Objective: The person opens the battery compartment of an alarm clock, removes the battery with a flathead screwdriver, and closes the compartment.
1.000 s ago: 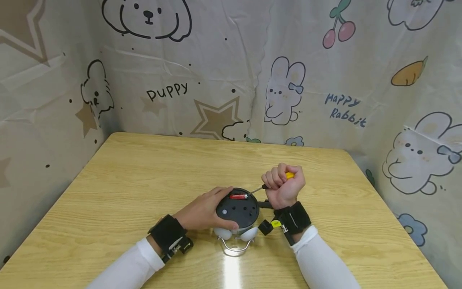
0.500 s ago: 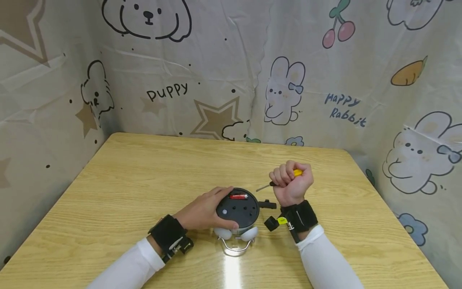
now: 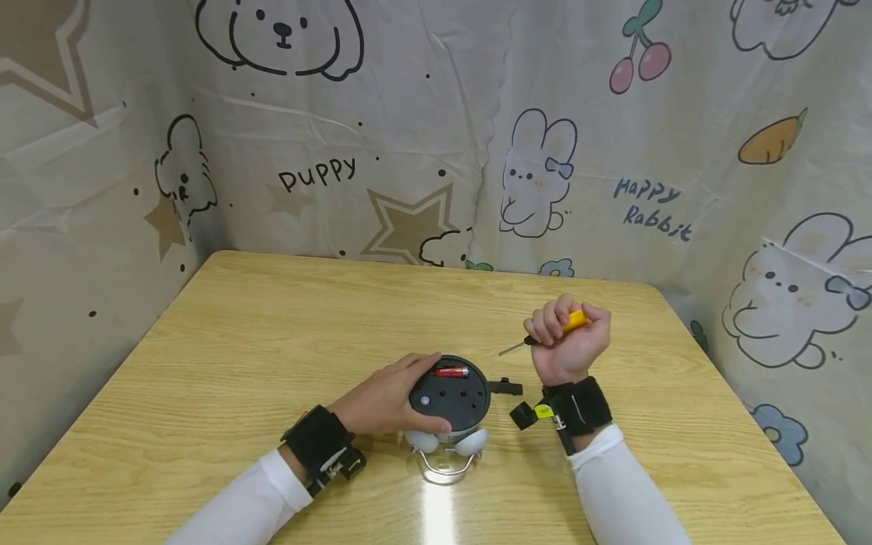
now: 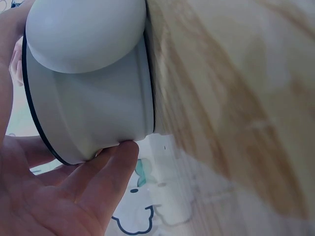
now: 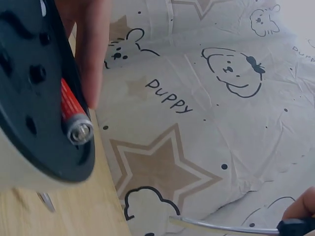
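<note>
A twin-bell alarm clock (image 3: pixel 450 405) lies face down on the table, its black back up and its pale bells (image 3: pixel 470 441) toward me. My left hand (image 3: pixel 391 393) grips its left side; the left wrist view has the fingers (image 4: pixel 113 172) against the pale casing. In the open battery slot sits a red battery (image 3: pixel 452 372), and the right wrist view shows its metal end sticking up from the slot. Right of the clock, my right hand (image 3: pixel 568 344) holds a screwdriver (image 3: pixel 575 321) by its yellow handle. The metal shaft (image 5: pixel 231 226) points left, apart from the clock.
A small black piece, perhaps the battery cover (image 3: pixel 506 387), lies just right of the clock. The wire handle (image 3: pixel 443 475) of the clock extends toward the table's front. A printed cloth (image 3: pixel 409 151) hangs behind the wooden table (image 3: pixel 306 318).
My right hand has drawn the screwdriver away from the battery, moving right and slightly back, and the black piece shows fully. The left hand, clock and battery stay where they were.
</note>
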The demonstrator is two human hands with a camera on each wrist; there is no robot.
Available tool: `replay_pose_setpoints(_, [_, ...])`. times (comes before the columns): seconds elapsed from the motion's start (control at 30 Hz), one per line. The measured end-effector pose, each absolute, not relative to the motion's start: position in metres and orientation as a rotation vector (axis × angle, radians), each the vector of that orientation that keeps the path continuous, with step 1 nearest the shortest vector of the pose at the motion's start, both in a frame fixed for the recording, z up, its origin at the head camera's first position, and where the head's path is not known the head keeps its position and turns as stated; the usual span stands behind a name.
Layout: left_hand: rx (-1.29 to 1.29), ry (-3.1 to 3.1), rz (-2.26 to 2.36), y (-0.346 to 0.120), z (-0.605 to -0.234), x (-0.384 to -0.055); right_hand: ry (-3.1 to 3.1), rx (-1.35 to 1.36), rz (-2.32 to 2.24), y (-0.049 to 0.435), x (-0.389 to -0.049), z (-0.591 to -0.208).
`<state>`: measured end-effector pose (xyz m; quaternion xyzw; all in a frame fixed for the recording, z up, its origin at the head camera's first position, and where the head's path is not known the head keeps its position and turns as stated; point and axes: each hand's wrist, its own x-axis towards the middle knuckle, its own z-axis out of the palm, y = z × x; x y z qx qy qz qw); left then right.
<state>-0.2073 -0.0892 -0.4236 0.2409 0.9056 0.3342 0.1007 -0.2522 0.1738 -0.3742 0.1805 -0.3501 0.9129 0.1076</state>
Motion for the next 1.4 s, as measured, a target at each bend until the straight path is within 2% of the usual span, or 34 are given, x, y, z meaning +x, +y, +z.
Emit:
replay_pose_setpoints(0.2, [0.713,2.670,0.990,-0.089,-0.424,-0.207,-1.119,0.443,2.624,0.183,-0.251,-0.365])
replay_pose_setpoints(0.53, [0.723,2.679,0.984,-0.089,-0.423,-0.208,-1.216,0.464,2.560,0.200,-0.252,-0.356])
replay_pose_setpoints(1.2, [0.721,2.673,0.987,-0.090,-0.422,-0.206,-1.714,0.152,2.286,0.221,-0.266,-0.365])
replay_pose_setpoints(1.4, [0.719,2.675,0.979,-0.090,-0.423,-0.207,-1.870,0.152,2.094,0.226,-0.269,-0.369])
